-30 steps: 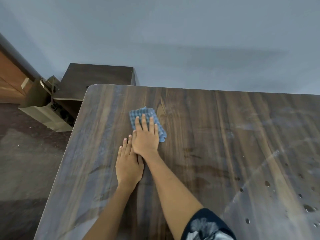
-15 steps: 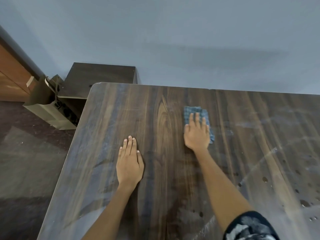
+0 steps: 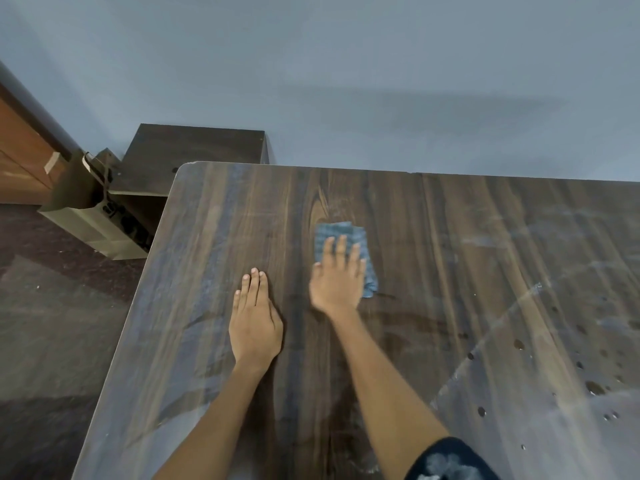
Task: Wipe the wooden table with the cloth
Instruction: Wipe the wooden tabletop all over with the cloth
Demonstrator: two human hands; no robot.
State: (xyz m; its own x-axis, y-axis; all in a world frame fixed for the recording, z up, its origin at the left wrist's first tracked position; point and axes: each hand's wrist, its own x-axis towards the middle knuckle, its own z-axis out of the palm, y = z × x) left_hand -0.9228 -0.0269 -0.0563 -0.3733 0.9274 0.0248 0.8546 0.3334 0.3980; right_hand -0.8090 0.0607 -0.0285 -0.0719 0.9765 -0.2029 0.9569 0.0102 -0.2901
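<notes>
The right hand [image 3: 337,280] is smeared with motion blur, so its fingers [image 3: 341,249] are soft-edged, yet they look straight and laid flat on the cloth [image 3: 341,233], pressing it to the table [image 3: 467,271] a little left of the frame's middle. The palm covers most of the cloth; only its far edge and a strip down its right side show, a blue checked weave, rumpled and folded small. The left hand [image 3: 254,327] lies flat and relaxed on bare wood just left of the right one, fingers together, holding nothing, apart from the cloth. The table is dark wood-grain laminate with a rounded far-left corner, and the frame cuts off its right and near edges. Pale arcs of smeared film and dark droplets [image 3: 594,388] mark its lower right. A patterned dark sleeve [image 3: 450,460] is clipped at the bottom edge. In the upper left a low dark cabinet [image 3: 194,150] stands behind the table against the grey-blue wall [image 3: 346,64], and a tan paper bag [image 3: 90,216] sits beside it, its contents too dark to make out. Half a second ago the cloth and right hand were further right on the table; they have swept back toward the left hand, which has not moved.
</notes>
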